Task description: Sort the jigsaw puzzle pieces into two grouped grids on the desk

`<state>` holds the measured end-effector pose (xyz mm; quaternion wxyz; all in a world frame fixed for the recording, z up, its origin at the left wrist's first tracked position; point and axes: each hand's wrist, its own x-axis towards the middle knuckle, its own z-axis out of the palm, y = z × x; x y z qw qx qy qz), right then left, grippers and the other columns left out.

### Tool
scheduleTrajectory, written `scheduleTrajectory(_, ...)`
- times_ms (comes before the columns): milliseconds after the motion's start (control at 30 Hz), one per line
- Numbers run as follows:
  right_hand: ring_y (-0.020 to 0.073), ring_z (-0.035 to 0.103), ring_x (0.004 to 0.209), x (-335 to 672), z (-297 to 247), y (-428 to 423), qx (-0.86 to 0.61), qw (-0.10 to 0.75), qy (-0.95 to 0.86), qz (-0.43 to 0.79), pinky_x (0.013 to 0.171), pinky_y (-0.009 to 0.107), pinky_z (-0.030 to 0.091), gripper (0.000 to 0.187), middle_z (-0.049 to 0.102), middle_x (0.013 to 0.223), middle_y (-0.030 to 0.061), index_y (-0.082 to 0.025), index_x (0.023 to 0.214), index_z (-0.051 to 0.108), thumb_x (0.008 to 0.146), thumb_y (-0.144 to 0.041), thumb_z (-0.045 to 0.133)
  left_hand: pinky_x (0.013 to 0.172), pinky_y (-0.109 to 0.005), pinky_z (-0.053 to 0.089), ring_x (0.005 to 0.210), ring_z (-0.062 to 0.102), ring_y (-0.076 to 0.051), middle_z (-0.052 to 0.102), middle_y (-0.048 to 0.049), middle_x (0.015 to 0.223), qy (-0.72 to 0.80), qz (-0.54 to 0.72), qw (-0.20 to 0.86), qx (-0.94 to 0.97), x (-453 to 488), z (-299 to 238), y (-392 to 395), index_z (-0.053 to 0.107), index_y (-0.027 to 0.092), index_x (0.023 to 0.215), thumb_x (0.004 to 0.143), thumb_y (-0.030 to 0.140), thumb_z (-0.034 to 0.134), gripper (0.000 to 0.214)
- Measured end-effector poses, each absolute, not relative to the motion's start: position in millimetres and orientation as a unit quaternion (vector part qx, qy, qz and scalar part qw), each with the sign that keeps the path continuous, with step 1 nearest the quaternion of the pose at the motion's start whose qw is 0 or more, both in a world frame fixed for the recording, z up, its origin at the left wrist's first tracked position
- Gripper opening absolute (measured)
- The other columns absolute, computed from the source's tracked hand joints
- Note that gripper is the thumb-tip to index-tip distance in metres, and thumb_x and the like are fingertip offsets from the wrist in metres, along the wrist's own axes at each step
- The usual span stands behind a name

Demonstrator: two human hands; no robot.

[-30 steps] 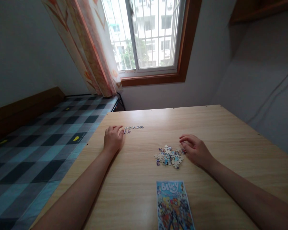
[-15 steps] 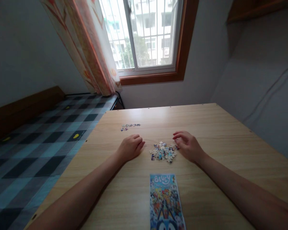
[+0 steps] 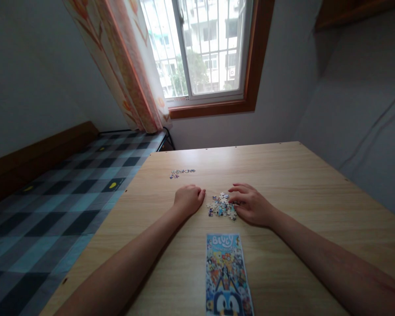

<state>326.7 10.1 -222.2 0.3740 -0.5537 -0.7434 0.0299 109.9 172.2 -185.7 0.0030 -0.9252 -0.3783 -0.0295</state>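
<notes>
Right hand partly open, fingers over the right edge of the pieces, none visibly gripped; left hand curled just left of them, inside hidden. Beneath, pale wood-grained table; alongside, checked bed; beyond, barred window, flowered curtain.

Pale wooden table, grain running left to right. Loose heap of jigsaw pieces mid-table, some pale side up, others printed. Right hand at heap's right edge, fingers spread and slightly bent, tips over the outer pieces; contact unclear. Left hand on the table just left of heap, fingers curled under; contents hidden. Far left: short row of pieces, a few more below its left end. Near side: "Bluey" picture sheet, flat. Checked bed left; barred window beyond.
</notes>
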Motion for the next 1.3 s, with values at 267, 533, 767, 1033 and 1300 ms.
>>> scheduleTrajectory(267, 0.0288, 0.053, 0.132, 328, -224, 11, -0.570, 0.365, -0.735, 0.041, 0.111, 0.055, 0.042, 0.014, 0.068, 0.125, 0.0057, -0.026, 0.090, 0.075, 0.083, -0.020, 0.065, 0.069, -0.032, 0.041, 0.083, 0.064, -0.021, 0.070, -0.0071, 0.086, -0.344, -0.054, 0.007, -0.937, 103, -190, 174, 0.074, 0.021, 0.078, 0.100, 0.043, 0.040, 0.046)
scheduleTrajectory(533, 0.0296, 0.052, 0.134, 328, -222, 10, -0.567, 0.354, -0.742, 0.052, 0.111, 0.055, 0.042, 0.014, 0.068, 0.126, 0.0071, -0.025, 0.092, 0.075, 0.085, -0.020, 0.063, 0.068, -0.032, 0.040, 0.082, 0.063, -0.020, 0.068, -0.0070, 0.084, -0.320, -0.048, -0.003, -0.946, 98, -189, 178, 0.071, 0.020, 0.077, 0.100, 0.042, 0.043, 0.042)
scheduleTrajectory(767, 0.0302, 0.049, 0.137, 328, -221, 8, -0.572, 0.329, -0.749, 0.066, 0.113, 0.056, 0.039, 0.021, 0.066, 0.131, 0.0055, -0.026, 0.098, 0.073, 0.079, -0.018, 0.067, 0.068, -0.032, 0.040, 0.082, 0.063, -0.021, 0.068, -0.0069, 0.084, -0.315, -0.043, -0.005, -0.948, 98, -187, 177, 0.071, 0.020, 0.078, 0.100, 0.041, 0.043, 0.041)
scheduleTrajectory(1033, 0.0292, 0.050, 0.136, 327, -217, 8, -0.570, 0.332, -0.748, 0.073, 0.114, 0.054, 0.038, 0.022, 0.066, 0.130, 0.0052, -0.025, 0.097, 0.070, 0.076, -0.018, 0.067, 0.068, -0.033, 0.040, 0.081, 0.063, -0.021, 0.068, -0.0070, 0.085, -0.311, -0.050, -0.004, -0.949, 98, -189, 178, 0.069, 0.020, 0.076, 0.100, 0.041, 0.042, 0.041)
scheduleTrajectory(1300, 0.0295, 0.050, 0.136, 327, -217, 8, -0.555, 0.342, -0.754, 0.079, 0.114, 0.054, 0.038, 0.021, 0.067, 0.130, 0.0062, -0.024, 0.095, 0.070, 0.075, -0.017, 0.067, 0.071, -0.032, 0.042, 0.081, 0.063, -0.020, 0.068, -0.0070, 0.085, -0.315, -0.051, -0.005, -0.948, 97, -188, 178, 0.070, 0.020, 0.077, 0.100, 0.041, 0.043, 0.041)
